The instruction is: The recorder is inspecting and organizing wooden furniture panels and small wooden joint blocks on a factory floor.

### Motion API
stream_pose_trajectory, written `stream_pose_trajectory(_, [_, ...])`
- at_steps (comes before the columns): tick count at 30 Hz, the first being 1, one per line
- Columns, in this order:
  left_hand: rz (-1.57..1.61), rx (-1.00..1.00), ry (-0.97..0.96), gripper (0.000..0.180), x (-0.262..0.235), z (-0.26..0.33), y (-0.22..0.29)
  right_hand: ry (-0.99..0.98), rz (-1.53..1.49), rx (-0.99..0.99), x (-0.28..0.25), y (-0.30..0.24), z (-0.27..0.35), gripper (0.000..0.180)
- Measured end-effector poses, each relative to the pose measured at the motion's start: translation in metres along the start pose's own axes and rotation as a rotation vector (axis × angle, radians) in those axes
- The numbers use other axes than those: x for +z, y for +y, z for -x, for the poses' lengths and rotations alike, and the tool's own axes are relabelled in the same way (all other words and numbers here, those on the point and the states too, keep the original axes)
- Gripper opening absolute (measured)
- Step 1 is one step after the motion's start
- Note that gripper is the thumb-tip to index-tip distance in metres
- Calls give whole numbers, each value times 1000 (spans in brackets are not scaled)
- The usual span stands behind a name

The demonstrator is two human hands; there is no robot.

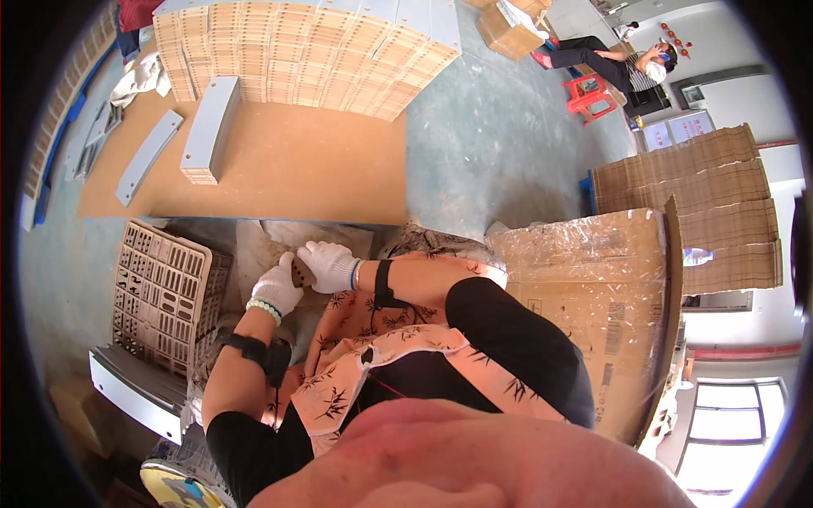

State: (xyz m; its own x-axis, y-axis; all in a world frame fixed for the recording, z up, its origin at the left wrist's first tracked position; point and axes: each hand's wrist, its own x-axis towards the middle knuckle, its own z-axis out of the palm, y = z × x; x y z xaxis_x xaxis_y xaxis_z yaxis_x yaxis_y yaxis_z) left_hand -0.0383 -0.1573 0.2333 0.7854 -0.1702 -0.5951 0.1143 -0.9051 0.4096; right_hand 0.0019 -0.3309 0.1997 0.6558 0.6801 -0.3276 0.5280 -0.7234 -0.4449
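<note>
The small brown piece with holes (301, 273) was between the two hands, in front of the person's belly. The left hand (278, 286) was pinched around one side of it, and the right hand (329, 267) held the other side. Both wore white gloves, and some fingers hid part of the piece. Just left of the left hand stood a big tan crate (161, 284) full of slots, so that side was blocked. Below the crate was a long white panel (135, 398). On the right, a big cardboard box (589, 313) stood close to the right arm. Past the hands, a flat brown sheet (330, 161) lay on the floor (470, 127). On it were a thin gray strip (149, 158) and a thicker gray stack (210, 127). Behind them stood a large block of piled pieces (305, 63), like a wall. Far off on the right, another person (622, 66) sat back near a red stool (590, 95), well apart from the hands.
</note>
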Motion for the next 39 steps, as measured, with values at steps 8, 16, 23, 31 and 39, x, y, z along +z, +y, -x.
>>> stream_pose_trajectory(8, [-53, 124, 59, 58, -32, 22, 5, 13, -12, 12, 8, 7, 13, 54])
stream_pose_trajectory(16, [-33, 184, 115, 51, -26, 28, 3, 1, -3, -16, -3, -2, 3, 52])
stream_pose_trajectory(23, [-25, 197, 141, 51, -29, 30, 1, -68, 2, 27, -21, -10, -12, 48])
stream_pose_trajectory(31, [-32, 127, 39, 51, -32, 26, 1, -61, -4, 59, -7, 9, -9, 49])
stream_pose_trajectory(39, [108, 42, 120, 48, -20, 11, -32, 80, 10, 3, -42, -5, 27, 51])
